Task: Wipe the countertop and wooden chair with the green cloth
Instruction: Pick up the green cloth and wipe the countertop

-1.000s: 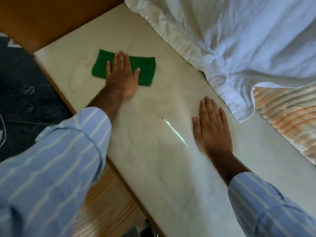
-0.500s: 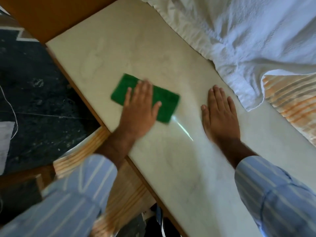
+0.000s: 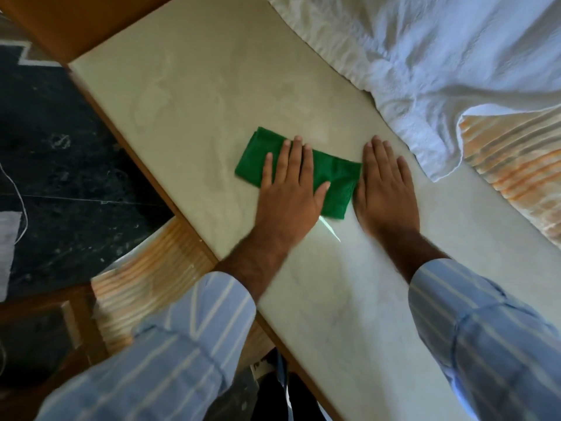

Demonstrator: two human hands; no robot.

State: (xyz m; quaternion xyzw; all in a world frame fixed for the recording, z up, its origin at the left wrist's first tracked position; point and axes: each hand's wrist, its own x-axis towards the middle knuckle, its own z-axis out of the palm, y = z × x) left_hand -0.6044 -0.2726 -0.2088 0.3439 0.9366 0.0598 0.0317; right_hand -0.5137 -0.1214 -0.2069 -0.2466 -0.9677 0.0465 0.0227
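The folded green cloth lies flat in the middle of the pale stone countertop. My left hand presses down on the cloth, palm flat and fingers spread, covering its centre. My right hand rests flat and bare on the countertop, its thumb side touching the cloth's right end. Below the counter's near edge at the lower left a wooden frame shows, possibly the chair, with a striped orange cloth draped over it.
A crumpled white towel covers the counter's far right side, with a striped orange fabric under its edge. A wooden panel borders the counter's far left end. Dark stone floor lies to the left.
My left hand has slid the green cloth from the far left end of the counter toward me and to the right, until it meets my right hand. The right hand stayed planted.
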